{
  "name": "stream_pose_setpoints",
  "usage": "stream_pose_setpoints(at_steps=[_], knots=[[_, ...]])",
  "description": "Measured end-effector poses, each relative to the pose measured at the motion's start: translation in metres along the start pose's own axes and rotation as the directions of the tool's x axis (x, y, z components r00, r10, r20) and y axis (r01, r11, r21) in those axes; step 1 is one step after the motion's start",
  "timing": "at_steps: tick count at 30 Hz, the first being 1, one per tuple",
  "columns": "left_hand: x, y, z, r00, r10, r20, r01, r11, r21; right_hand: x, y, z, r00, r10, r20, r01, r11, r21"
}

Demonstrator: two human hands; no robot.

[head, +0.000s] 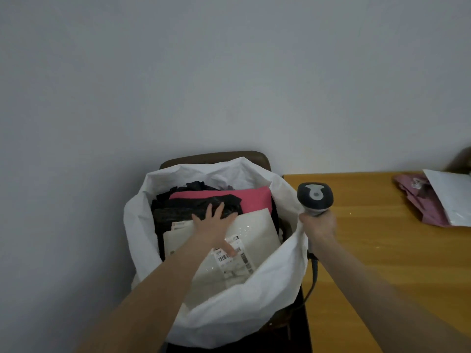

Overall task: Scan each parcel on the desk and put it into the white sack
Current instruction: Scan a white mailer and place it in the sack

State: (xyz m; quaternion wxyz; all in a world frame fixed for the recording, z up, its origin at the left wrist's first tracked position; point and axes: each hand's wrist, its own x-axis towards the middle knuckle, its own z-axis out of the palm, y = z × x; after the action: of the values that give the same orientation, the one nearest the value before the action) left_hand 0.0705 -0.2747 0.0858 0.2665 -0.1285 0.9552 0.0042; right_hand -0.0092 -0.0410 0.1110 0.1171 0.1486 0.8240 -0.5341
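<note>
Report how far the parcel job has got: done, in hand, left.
Done: black bagged parcels and a pink mailer already lie in the white sack. In hand: the left hand presses the labelled cream mailer down into it, while the right hand grips the barcode scanner at the sack's rim. Left: a mauve parcel and a white envelope on the desk, apparently awaiting scanning.

Glossy plastic parcel (254,233), crinkled matt white sack (254,296), smooth wooden desk (382,250).

The frame's right edge cuts off the white mailer (453,197), which covers part of the pink parcel (418,200).
</note>
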Motion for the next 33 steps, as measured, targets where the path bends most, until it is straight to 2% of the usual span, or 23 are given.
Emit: stream_pose_setpoints(at_steps=[2, 5, 9, 13, 15, 17, 19, 22, 25, 29, 30, 33], knots=[[-0.001, -0.019, 0.015, 0.996, -0.083, -0.04, 0.085, 0.995, 0.044, 0.005, 0.0, -0.006, 0.999, -0.001, -0.043, 0.0, 1.0, -0.002], [0.0, -0.04, 0.021, 0.963, -0.251, -0.099, 0.249, 0.968, -0.034, 0.006, 0.001, -0.011, 0.999, -0.003, -0.039, 0.002, 1.0, -0.03], [-0.004, -0.02, 0.042, 0.964, -0.247, -0.095, 0.25, 0.968, 0.018, -0.001, 0.005, -0.012, 1.0, 0.023, -0.005, -0.023, 0.999, -0.036], [-0.02, -0.046, 0.05, 0.922, -0.336, -0.191, 0.335, 0.941, -0.038, -0.005, 0.007, -0.02, 0.999, 0.033, -0.01, -0.032, 0.999, 0.016], [-0.013, -0.052, 0.036, 0.952, -0.299, -0.069, 0.287, 0.947, -0.142, -0.01, 0.007, -0.02, 0.999, 0.038, 0.025, -0.039, 0.999, 0.023], [-0.001, -0.037, 0.014, 0.98, -0.195, 0.033, 0.196, 0.94, -0.278, -0.016, 0.007, -0.017, 0.997, 0.042, 0.066, -0.044, 0.998, 0.036], [0.009, -0.013, 0.004, 0.991, -0.133, -0.029, 0.118, 0.946, -0.302, -0.02, 0.007, -0.013, 0.995, 0.042, 0.087, -0.047, 0.997, 0.055], [0.007, 0.009, 0.022, 0.996, -0.064, -0.063, 0.049, 0.976, -0.213, -0.018, 0.007, -0.009, 0.995, 0.041, 0.088, -0.048, 0.996, 0.075], [-0.004, -0.018, 0.054, 0.993, -0.106, -0.055, 0.097, 0.984, -0.151, -0.014, 0.004, -0.009, 0.999, 0.035, 0.035, -0.038, 0.995, 0.095], [-0.012, -0.06, 0.066, 0.95, -0.312, 0.007, 0.308, 0.934, -0.183, -0.014, 0.001, -0.006, 0.999, 0.036, 0.029, -0.039, 0.994, 0.102], [-0.009, -0.062, 0.066, 0.949, -0.314, 0.015, 0.311, 0.932, -0.186, -0.014, 0.001, -0.003, 0.999, 0.032, 0.041, -0.036, 0.995, 0.094], [0.004, -0.046, 0.053, 0.98, -0.2, -0.021, 0.186, 0.942, -0.28, -0.017, -0.001, 0.007, 0.998, 0.008, 0.055, -0.014, 0.995, 0.097]])
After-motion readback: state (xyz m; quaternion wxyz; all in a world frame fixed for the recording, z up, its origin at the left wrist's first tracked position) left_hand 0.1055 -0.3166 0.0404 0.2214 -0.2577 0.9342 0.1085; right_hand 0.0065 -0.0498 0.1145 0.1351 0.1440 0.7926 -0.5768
